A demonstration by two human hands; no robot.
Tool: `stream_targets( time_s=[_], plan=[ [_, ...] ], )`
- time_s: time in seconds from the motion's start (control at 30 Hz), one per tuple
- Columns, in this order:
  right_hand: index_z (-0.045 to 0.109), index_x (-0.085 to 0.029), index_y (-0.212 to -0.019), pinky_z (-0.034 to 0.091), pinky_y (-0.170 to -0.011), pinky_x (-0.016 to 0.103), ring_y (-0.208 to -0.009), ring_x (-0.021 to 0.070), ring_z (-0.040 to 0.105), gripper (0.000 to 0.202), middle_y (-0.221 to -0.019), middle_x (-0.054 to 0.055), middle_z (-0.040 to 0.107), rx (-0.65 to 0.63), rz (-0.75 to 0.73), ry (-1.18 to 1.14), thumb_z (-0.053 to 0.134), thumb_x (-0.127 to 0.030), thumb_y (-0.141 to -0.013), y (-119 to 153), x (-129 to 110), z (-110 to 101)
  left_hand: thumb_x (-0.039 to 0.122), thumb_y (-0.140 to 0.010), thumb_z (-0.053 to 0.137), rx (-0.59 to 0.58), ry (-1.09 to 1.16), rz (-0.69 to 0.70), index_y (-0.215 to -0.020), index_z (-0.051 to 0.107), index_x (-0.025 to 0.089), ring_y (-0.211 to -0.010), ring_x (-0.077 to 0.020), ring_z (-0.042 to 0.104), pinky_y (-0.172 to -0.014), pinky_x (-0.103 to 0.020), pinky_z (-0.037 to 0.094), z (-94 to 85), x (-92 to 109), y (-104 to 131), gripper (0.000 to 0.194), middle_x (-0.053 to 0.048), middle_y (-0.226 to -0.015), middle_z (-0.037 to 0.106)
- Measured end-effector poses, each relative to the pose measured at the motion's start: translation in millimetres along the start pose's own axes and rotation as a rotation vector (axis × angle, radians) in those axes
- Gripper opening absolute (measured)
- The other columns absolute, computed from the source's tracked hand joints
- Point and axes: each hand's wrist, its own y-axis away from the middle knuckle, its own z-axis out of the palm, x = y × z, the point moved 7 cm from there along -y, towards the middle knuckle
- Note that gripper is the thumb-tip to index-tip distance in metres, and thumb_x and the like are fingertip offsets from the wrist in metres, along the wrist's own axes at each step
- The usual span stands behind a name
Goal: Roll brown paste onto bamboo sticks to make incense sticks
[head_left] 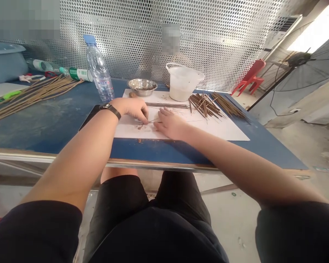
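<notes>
Over a white board (pixel 233 132), my left hand (pixel 133 109), with a dark watch on the wrist, pinches the end of a thin stick (pixel 151 121). My right hand (pixel 170 124) lies flat on the board to its right, fingers stretched out, over the line of that stick. Whether the palm presses on it is hidden. Brown crumbs (pixel 139 127) are scattered below my left fingers. Behind the hands, several dark thin sticks (pixel 167 105) lie side by side. A brown lump (pixel 132 95) sits near the board's back left corner.
A metal bowl (pixel 142 87) and a white bucket (pixel 181 82) stand at the back. Brown coated sticks (pixel 205 106) are piled at right, beside another bundle (pixel 229 106). A water bottle (pixel 100 69) stands left. Long bare sticks (pixel 35 96) lie far left near a blue tub (pixel 5 62).
</notes>
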Motion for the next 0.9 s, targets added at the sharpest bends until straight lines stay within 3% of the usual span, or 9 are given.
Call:
stream_targets(
  time_s=[0.13, 0.27, 0.37, 0.47, 0.57, 0.73, 0.9],
  plan=[
    [0.037, 0.007, -0.169, 0.024, -0.135, 0.069, -0.171, 0.0522, 0.021, 0.099, -0.181, 0.034, 0.028, -0.071, -0.031, -0.126, 0.025, -0.071, -0.111, 21.3, -17.4, 14.8, 0.06, -0.069, 0.075, 0.009, 0.036, -0.031, -0.08, 0.086, 0.03, -0.09, -0.027, 0.072, -0.077, -0.033, 0.045, -3.0, -1.3, 1.2, 0.034, -0.003, -0.094, 0.084],
    [0.032, 0.003, -0.174, 0.019, -0.139, 0.067, -0.173, 0.049, 0.015, 0.115, -0.184, 0.029, 0.022, -0.117, -0.031, -0.203, 0.018, -0.087, -0.104, 50.5, -25.5, 12.6, 0.063, -0.073, 0.071, 0.072, 0.059, -0.094, -0.101, 0.088, 0.03, -0.098, -0.0284, 0.072, -0.084, -0.034, 0.047, -7.2, -5.1, -0.3, 0.046, -0.004, -0.107, 0.084],
    [0.03, 0.005, -0.175, 0.017, -0.14, 0.066, -0.173, 0.0472, 0.013, 0.119, -0.185, 0.029, 0.019, -0.164, -0.028, -0.209, 0.011, -0.088, -0.103, 60.9, -28.1, 10.0, 0.064, -0.074, 0.069, 0.083, 0.061, -0.116, -0.11, 0.086, 0.029, -0.101, -0.0294, 0.072, -0.083, -0.035, 0.048, -6.9, -6.0, -1.1, 0.053, -0.005, -0.116, 0.084],
    [0.027, 0.009, -0.174, 0.014, -0.139, 0.068, -0.173, 0.0478, 0.012, 0.119, -0.184, 0.031, 0.018, -0.171, -0.022, -0.171, 0.009, -0.085, -0.104, 51.1, -22.2, 10.9, 0.066, -0.075, 0.068, 0.096, 0.06, -0.118, -0.114, 0.085, 0.029, -0.102, -0.0293, 0.073, -0.083, -0.035, 0.049, -6.1, -7.1, -2.8, 0.056, -0.006, -0.119, 0.083],
    [0.029, 0.005, -0.175, 0.014, -0.138, 0.07, -0.173, 0.0472, 0.014, 0.113, -0.184, 0.03, 0.021, -0.138, -0.053, -0.167, 0.012, -0.083, -0.106, 25.2, -9.5, 13.6, 0.066, -0.077, 0.067, 0.097, 0.043, -0.108, -0.116, 0.084, 0.029, -0.102, -0.0286, 0.073, -0.084, -0.034, 0.049, -4.8, -8.9, -5.0, 0.057, -0.006, -0.119, 0.084],
    [0.025, 0.005, -0.176, 0.015, -0.14, 0.064, -0.174, 0.0444, 0.009, 0.119, -0.186, 0.029, 0.016, -0.172, -0.05, -0.217, 0.01, -0.088, -0.103, -10.2, 10.8, 22.3, 0.066, -0.079, 0.065, 0.099, 0.017, -0.13, -0.12, 0.083, 0.029, -0.103, -0.0289, 0.073, -0.083, -0.035, 0.049, -4.5, -11.7, -5.1, 0.058, -0.007, -0.122, 0.083],
    [0.024, 0.006, -0.176, 0.014, -0.14, 0.065, -0.174, 0.0454, 0.007, 0.117, -0.185, 0.029, 0.014, -0.162, -0.073, -0.211, 0.015, -0.086, -0.104, 7.2, 3.5, 19.0, 0.063, -0.077, 0.065, 0.124, 0.026, -0.139, -0.116, 0.083, 0.029, -0.099, -0.0284, 0.073, -0.081, -0.034, 0.048, -6.0, -10.2, -3.7, 0.055, -0.007, -0.12, 0.084]
  ],
)
